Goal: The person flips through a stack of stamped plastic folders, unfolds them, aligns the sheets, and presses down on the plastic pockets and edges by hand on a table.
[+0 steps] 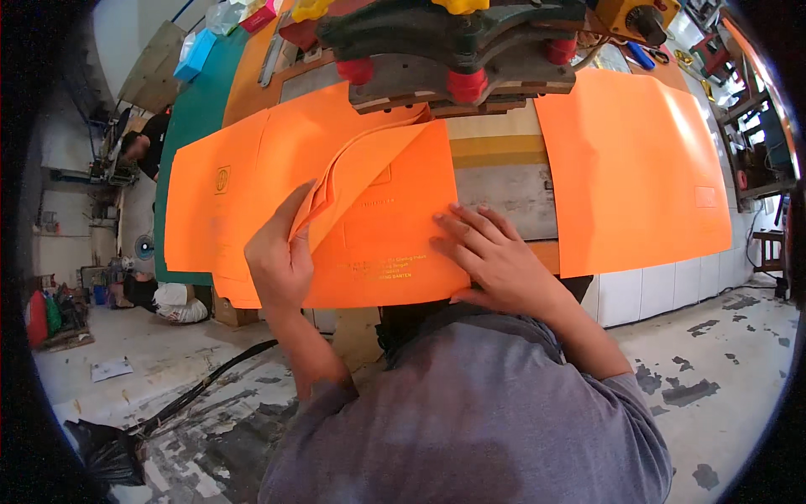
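Observation:
My left hand (284, 259) is closed on the lifted, curled corner of several orange sheets (369, 160), thumb in front and fingers behind. Beneath the curl lies a flat orange sheet (395, 231) with gold lettering near its front edge. On that sheet's right edge my right hand (495, 256) rests, fingers spread and slightly bent, holding nothing. More orange sheets (197, 223) lie to the left, one bearing a small gold emblem. Another stack of orange sheets (630, 168) lies on the right, apart from both hands.
A dark green press head (457, 42) with red knobs hangs over the table's far middle, above a grey metal bed (508, 197). A green mat (189, 143) covers the left side. At the far left another person (151, 143) bends forward. A white bag (176, 302) sits on the floor.

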`<state>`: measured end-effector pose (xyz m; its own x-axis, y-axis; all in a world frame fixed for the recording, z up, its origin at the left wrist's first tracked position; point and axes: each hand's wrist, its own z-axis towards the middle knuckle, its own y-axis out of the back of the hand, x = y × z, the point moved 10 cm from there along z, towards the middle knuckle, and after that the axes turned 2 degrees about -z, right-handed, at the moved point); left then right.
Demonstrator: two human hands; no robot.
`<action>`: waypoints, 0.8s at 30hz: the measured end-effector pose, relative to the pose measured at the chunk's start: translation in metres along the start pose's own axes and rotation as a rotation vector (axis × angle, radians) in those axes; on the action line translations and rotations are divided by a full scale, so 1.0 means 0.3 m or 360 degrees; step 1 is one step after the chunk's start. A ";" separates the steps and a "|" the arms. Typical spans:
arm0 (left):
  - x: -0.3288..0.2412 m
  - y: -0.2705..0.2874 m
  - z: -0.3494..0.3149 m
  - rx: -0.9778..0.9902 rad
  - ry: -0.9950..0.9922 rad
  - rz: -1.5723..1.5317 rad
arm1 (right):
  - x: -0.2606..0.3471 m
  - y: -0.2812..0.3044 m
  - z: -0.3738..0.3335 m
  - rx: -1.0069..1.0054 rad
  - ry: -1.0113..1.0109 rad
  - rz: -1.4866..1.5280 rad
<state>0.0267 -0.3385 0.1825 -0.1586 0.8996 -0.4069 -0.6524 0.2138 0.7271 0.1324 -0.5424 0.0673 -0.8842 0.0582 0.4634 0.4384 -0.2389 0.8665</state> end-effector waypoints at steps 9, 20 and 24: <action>-0.018 0.011 0.064 0.0108 -0.0070 0.0222 | 0.006 0.028 0.031 -0.0231 0.0037 0.0068; -0.062 -0.137 -0.048 0.0652 0.0030 -0.0191 | -0.001 0.170 0.084 -0.0879 -0.0172 0.0258; -0.071 -0.195 -0.098 0.0808 0.0081 -0.0462 | -0.017 0.161 0.108 -0.0900 -0.0211 0.0402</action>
<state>0.0465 -0.3815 0.1324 -0.0704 0.7603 -0.6458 -0.2400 0.6155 0.7507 0.1634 -0.5228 0.1129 -0.7212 0.0442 0.6913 0.4458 -0.7342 0.5120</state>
